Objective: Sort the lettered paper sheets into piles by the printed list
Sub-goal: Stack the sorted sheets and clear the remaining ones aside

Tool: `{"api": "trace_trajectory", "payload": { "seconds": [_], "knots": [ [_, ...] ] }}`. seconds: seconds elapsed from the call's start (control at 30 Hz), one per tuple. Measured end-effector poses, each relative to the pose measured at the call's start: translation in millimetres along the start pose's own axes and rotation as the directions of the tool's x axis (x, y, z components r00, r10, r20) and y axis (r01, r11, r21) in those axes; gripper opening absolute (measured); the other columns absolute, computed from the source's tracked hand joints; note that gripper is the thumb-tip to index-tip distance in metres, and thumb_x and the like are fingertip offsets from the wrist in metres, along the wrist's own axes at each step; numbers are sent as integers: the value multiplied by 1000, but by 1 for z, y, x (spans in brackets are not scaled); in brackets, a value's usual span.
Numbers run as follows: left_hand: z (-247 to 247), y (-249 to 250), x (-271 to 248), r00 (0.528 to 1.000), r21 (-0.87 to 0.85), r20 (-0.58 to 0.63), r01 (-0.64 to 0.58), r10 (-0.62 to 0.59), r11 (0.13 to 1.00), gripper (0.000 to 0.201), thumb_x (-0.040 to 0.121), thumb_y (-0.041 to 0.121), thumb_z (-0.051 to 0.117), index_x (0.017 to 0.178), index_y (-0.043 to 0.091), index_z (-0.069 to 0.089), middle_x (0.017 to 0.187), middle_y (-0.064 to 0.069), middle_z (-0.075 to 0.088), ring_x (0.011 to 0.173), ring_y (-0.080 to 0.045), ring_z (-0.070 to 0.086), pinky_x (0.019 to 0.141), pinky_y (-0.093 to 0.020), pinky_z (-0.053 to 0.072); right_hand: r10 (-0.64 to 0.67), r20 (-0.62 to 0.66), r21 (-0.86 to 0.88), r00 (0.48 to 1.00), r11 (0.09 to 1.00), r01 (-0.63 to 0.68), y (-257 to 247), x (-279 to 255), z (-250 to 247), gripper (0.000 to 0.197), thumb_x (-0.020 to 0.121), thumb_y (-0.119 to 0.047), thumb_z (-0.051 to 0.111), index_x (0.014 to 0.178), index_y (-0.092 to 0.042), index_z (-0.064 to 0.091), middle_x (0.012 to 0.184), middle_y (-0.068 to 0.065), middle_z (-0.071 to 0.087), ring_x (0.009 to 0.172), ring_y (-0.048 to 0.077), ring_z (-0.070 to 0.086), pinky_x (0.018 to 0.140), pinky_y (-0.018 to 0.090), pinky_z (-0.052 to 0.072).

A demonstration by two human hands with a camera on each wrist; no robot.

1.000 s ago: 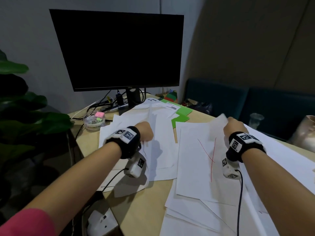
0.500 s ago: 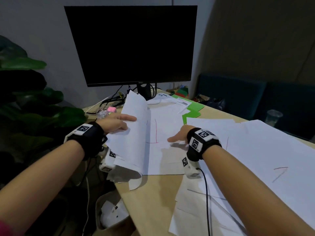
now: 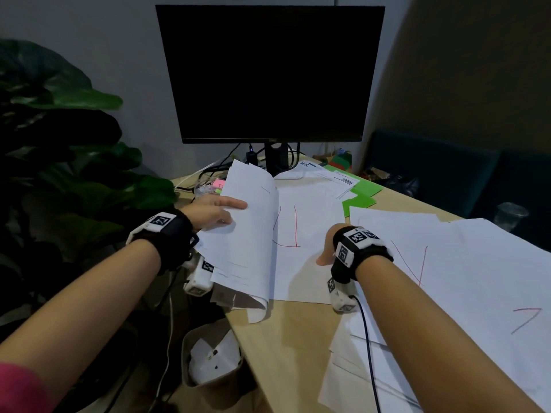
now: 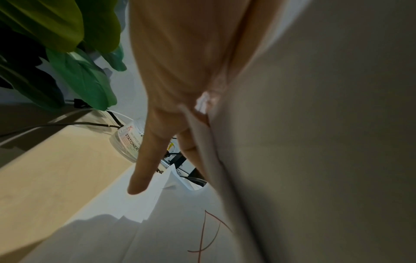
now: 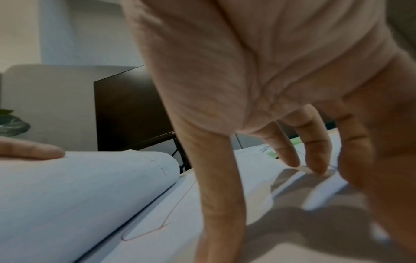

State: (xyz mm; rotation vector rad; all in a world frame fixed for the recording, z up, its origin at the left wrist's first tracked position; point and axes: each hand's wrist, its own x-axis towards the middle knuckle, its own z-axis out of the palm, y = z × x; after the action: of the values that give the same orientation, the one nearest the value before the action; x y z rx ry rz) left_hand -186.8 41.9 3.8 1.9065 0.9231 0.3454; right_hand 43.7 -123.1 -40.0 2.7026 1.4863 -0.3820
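My left hand [image 3: 214, 213] grips a bundle of lifted white sheets [image 3: 247, 234], curled back to the left off the left pile. The left wrist view shows this hand [image 4: 180, 89] with the sheets [image 4: 315, 142] caught between its fingers. Uncovered under them lies a sheet with a red letter [image 3: 298, 228]. My right hand [image 3: 328, 251] rests spread fingertips on that sheet, as the right wrist view shows the hand [image 5: 247, 80]. A second spread of lettered sheets [image 3: 477, 263] covers the desk on the right. The printed list [image 3: 337, 177] lies near the monitor foot.
A black monitor [image 3: 268, 73] stands at the back and a leafy plant [image 3: 59, 144] on the left. A clear stationery tub [image 4: 128, 144] sits behind the left pile. Green paper [image 3: 363, 192] and a clear cup [image 3: 511, 213] lie far right. A bin [image 3: 211, 359] stands below the desk edge [image 3: 292, 338].
A second ago each hand lay on its own pile. My left hand has since lifted the top sheets of the left pile, and my right hand crossed over onto the uncovered sheet.
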Motion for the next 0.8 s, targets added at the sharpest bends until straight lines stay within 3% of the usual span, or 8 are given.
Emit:
{"api": "trace_trajectory", "payload": {
  "seconds": [0.07, 0.2, 0.33, 0.43, 0.5, 0.63, 0.7, 0.8],
  "knots": [
    [5, 2, 1, 1000, -26, -24, 4, -4, 1000, 41, 91, -9, 46, 118, 17, 64, 92, -4, 66, 44, -2, 42, 52, -11, 40, -1, 24, 33, 1000, 999, 1, 2, -2, -1, 36, 66, -42, 78, 69, -10, 62, 74, 7, 64, 77, 24, 66, 76, 40, 57],
    [15, 1, 2, 999, -32, -32, 33, -34, 999, 43, 88, -10, 48, 109, 21, 68, 113, -7, 66, 63, -11, 44, 68, -21, 42, 34, 74, 131, 997, 990, -44, 4, 0, -3, 35, 72, -37, 80, 80, -5, 69, 90, 12, 71, 86, 27, 69, 75, 30, 54],
    [34, -5, 0, 993, -3, -77, 90, -90, 996, 45, 87, -13, 42, 115, 14, 65, 87, -11, 63, 35, -5, 36, 41, -14, 31, 80, 82, 187, 993, 978, -95, 3, 1, -5, 35, 80, -36, 75, 93, -5, 68, 100, 13, 69, 93, 25, 66, 71, 28, 49],
    [51, -12, -1, 992, -11, -66, 106, -107, 994, 49, 85, -15, 41, 117, 12, 65, 110, -8, 64, 33, -6, 35, 37, -15, 29, 146, 41, 230, 988, 961, -151, 0, 1, -5, 43, 87, -29, 67, 118, -1, 59, 123, 13, 61, 112, 27, 60, 87, 31, 50],
    [56, -14, 4, 991, -19, -83, 107, -108, 994, 47, 84, -16, 41, 113, 9, 67, 108, -5, 61, 40, -5, 41, 42, -15, 33, 172, -52, 326, 984, 934, -146, -3, 2, -7, 37, 92, -15, 56, 125, 2, 52, 127, 16, 55, 116, 30, 55, 88, 32, 47],
    [63, -11, 7, 986, -27, -70, 147, -149, 989, 42, 81, -14, 41, 94, 10, 72, 78, -12, 56, 52, -16, 41, 48, -20, 32, 86, -137, 519, 987, 855, -3, -18, 3, -14, 10, 88, -4, 44, 89, -2, 53, 87, 16, 62, 80, 31, 62, 65, 31, 48],
    [66, -14, 11, 983, -61, -74, 163, -167, 985, 40, 79, -13, 42, 83, 11, 74, 89, -15, 59, 75, -22, 48, 63, -26, 39, 48, -144, 625, 988, 779, 54, -26, 4, -15, 19, 85, -2, 42, 66, -6, 45, 57, 9, 55, 54, 25, 57, 52, 27, 49],
    [69, -15, 14, 979, -160, -75, 178, -192, 971, 21, 68, 5, 58, 78, 8, 77, 101, -20, 68, 87, -26, 54, 77, -35, 42, 19, -114, 740, 993, 668, 72, -36, 1, -14, 29, 83, 0, 41, 56, -10, 40, 39, 2, 48, 48, 22, 53, 50, 23, 47]
  ]
}}
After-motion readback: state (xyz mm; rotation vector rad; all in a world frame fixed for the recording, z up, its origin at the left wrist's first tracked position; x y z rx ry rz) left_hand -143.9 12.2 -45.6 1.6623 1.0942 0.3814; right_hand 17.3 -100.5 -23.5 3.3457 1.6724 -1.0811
